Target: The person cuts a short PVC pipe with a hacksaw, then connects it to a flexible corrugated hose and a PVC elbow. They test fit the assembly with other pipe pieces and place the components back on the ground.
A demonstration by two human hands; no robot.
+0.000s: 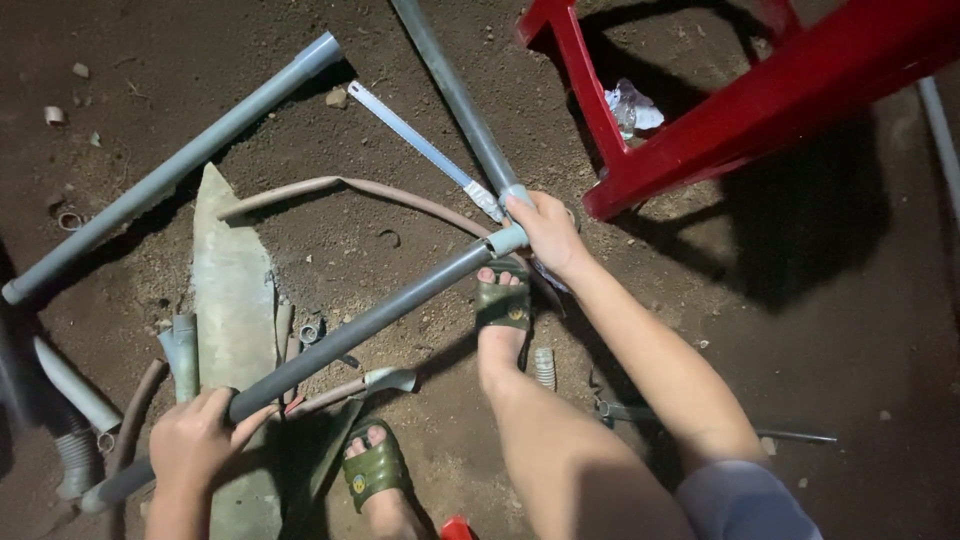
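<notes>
1. Left hand (195, 440): fingers wrapped around the grey pipe (360, 330), which lies slanted above the dirt floor (820, 350).
2. Right hand (545, 230): fingers closed on the elbow fitting (510, 215) at the pipe's upper end.
3. Hacksaw blade (420, 145) lies just beside.

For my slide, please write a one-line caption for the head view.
Left hand grips a grey pipe while right hand holds its elbow joint, on dirt ground.

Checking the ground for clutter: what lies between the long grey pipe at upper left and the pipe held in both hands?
In the head view, a pale flat slab and a curved brown hose lie there.
</notes>
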